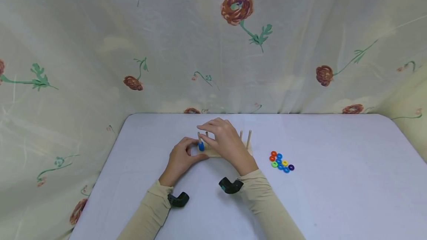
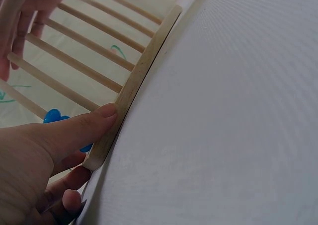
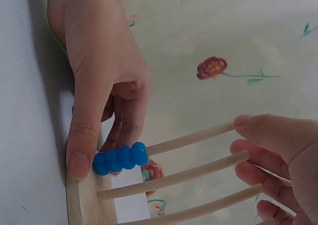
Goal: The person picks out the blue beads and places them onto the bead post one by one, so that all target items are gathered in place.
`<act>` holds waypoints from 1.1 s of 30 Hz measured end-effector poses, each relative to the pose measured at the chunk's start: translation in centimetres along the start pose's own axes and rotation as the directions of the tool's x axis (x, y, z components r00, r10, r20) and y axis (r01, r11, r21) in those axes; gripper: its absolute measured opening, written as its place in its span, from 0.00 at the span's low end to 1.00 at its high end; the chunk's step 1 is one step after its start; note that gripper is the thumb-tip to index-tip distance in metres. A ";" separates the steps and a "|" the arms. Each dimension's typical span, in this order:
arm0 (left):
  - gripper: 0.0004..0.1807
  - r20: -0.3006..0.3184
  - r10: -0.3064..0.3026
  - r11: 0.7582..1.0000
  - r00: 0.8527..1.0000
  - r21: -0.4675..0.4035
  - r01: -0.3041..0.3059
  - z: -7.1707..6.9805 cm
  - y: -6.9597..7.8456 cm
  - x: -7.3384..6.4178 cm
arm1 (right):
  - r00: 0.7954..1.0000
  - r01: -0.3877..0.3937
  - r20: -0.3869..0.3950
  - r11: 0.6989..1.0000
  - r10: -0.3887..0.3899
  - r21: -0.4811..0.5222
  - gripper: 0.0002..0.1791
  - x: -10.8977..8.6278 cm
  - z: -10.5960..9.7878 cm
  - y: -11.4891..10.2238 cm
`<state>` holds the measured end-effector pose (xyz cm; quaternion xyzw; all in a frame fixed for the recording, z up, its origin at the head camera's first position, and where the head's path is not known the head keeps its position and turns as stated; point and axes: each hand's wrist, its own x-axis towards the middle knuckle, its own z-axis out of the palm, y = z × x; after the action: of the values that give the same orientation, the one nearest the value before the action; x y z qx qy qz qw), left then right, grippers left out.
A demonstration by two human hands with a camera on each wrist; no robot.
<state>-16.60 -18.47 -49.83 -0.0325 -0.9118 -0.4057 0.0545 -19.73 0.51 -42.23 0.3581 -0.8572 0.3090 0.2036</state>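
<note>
A wooden stand [image 2: 139, 68] with a row of upright pegs sits on the white table. My left hand [image 1: 180, 156] grips its left end, thumb along the front of the base and fingers round the back. Several blue beads [image 3: 120, 158] are stacked at the bottom of the leftmost peg [image 3: 194, 138], beside the left thumb. Above them is my right hand [image 1: 227, 142], its thumb tip at the top of that same peg. The right index finger is held apart from the thumb, and no bead shows between them. In the head view this hand hides the middle pegs.
To the right of the stand, a loose group of ring beads lies on the table [image 1: 333, 188]: orange beads [image 1: 272, 158], blue beads [image 1: 286, 170], a green bead [image 1: 274, 164], a yellow bead [image 1: 285, 163] and a dark purple bead [image 1: 291, 167]. A flowered curtain [image 1: 186, 40] hangs behind the table.
</note>
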 end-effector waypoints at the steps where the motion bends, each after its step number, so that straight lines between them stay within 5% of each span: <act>1: 0.28 0.000 -0.001 1.000 1.000 0.001 0.001 0.0 0.0 0.0 | 1.000 -0.001 0.000 1.000 0.001 0.003 0.13 0.0 0.0 0.0; 19: 0.28 -0.013 0.012 1.000 1.000 0.002 -0.012 0.1 -0.4 0.2 | 1.000 -0.006 -0.004 1.000 0.006 0.008 0.13 0.1 -0.6 0.0; 33: 0.29 -0.007 0.011 1.000 1.000 0.005 -0.011 0.2 -0.4 0.2 | 0.991 -0.130 0.019 0.991 0.130 0.023 0.15 -1.5 -3.9 1.9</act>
<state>-16.85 -18.58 -50.23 -0.0360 -0.9125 -0.4032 0.0598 -19.68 4.89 -40.98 0.3067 -0.8766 0.3289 0.1711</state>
